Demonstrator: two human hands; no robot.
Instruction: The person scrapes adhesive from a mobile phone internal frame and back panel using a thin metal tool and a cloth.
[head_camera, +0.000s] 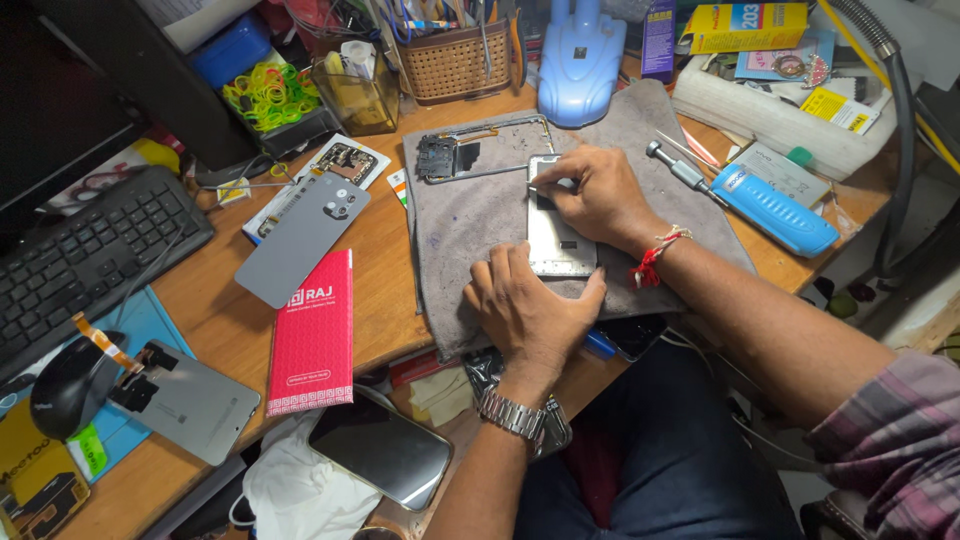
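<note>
1. Head view, centre: an opened phone (556, 235) lies flat on a grey cloth (470, 215) spread over a wooden desk (385, 300). The phone sits at the middle of the cloth, long side running from 12 to 6 o'clock.
2. The left hand (528, 310) rests palm down at the phone's 7 o'clock, fingers spread narrow and flat, their tips touching the phone's lower edge and the cloth. A metal watch (512, 414) is on that wrist.
3. The right hand (592, 195) lies over the phone's upper part, coming in from 4 o'clock. Its fingers are pinched close at the phone's top left corner; whether they hold a small tool or part I cannot tell. A red and white thread (655, 255) circles that wrist.
4. At the phone's 11 o'clock, on the same cloth, lies a bare phone frame (480, 148), well apart from both hands.
5. At 2 o'clock from the phone, a screwdriver (675, 168) rests partly on the cloth edge, next to a blue case (775, 210).
6. At 9 o'clock, off the cloth, a grey back cover (300, 235) lies on the desk, with a red booklet (313, 335) just below it.
7. Farther at 8 o'clock are a keyboard (85, 260), a black mouse (70, 385) and another grey cover (195, 400).
8. At 12 o'clock stand a wicker basket (455, 62) and a pale blue lamp base (580, 60).
9. At 7 o'clock, near the desk edge, a dark phone (380, 450) lies face up.
</note>
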